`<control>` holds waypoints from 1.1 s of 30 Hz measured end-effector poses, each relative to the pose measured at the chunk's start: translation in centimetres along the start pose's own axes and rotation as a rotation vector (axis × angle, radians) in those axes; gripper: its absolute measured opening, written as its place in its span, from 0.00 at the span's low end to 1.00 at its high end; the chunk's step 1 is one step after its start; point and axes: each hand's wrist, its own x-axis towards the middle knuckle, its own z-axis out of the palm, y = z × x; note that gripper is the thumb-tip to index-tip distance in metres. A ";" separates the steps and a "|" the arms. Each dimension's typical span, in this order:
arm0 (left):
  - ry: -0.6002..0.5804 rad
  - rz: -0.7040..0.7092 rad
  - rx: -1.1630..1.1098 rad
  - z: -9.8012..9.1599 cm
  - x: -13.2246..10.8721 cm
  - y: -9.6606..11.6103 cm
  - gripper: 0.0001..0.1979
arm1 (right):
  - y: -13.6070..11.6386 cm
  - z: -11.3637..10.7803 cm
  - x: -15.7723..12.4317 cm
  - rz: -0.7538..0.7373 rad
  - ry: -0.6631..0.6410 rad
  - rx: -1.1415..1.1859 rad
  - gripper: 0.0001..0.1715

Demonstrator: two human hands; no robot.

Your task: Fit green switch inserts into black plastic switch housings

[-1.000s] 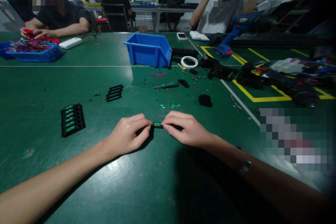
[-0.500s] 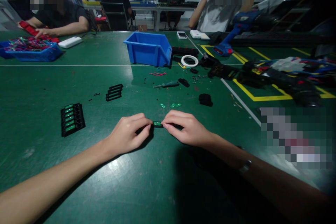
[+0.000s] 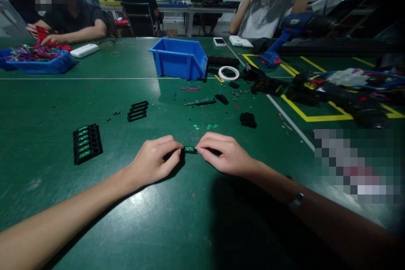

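Between my hands, at the middle of the green table, is a small black frame with a green circuit board in it. My left hand pinches its left end between thumb and fingers. At the other end, the fingertips of my right hand are closed on it too. Just beyond lie loose green circuit boards. To the left sits a row of black frames fitted with green boards. Several black frames without boards lie farther back, and a stack of black parts is at the right.
A blue bin stands at the back, with a screwdriver and a white ring nearer. Right of these are a blue power drill and bundled cables. Co-workers sit across the table, one beside a tray of wires.
My hands hold almost the same place, with only a slight shift of the fingers at the frame's ends. The co-worker at the far left has raised the red piece in their hands.
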 end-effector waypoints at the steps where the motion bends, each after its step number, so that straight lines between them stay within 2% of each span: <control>1: 0.011 0.000 -0.006 0.0 0.0 0.0 0.11 | 0.0 0.0 0.0 0.000 0.007 -0.001 0.08; 9: 0.019 0.108 -0.007 -0.2 -0.1 0.2 0.12 | -0.3 -0.2 -0.2 -0.085 0.020 -0.055 0.11; 15: -0.099 0.270 0.190 -1.6 -0.7 -0.9 0.18 | -0.7 -0.8 -0.7 -0.150 -0.096 -0.261 0.17; 19: -0.155 0.227 0.076 -2.2 -0.7 -1.7 0.20 | -0.7 -1.4 -0.8 -0.123 -0.142 -0.206 0.22; 23: -0.203 0.177 0.005 -2.3 -0.1 -1.6 0.21 | -0.7 -1.6 -0.7 -0.076 -0.206 -0.165 0.25; 27: -0.246 0.167 0.015 -2.3 0.1 -1.4 0.21 | -0.5 -1.4 -0.8 -0.054 -0.205 -0.171 0.24; 33: -0.246 0.157 0.034 -2.1 -0.1 -1.4 0.22 | -0.5 -1.3 -0.9 -0.057 -0.186 -0.172 0.23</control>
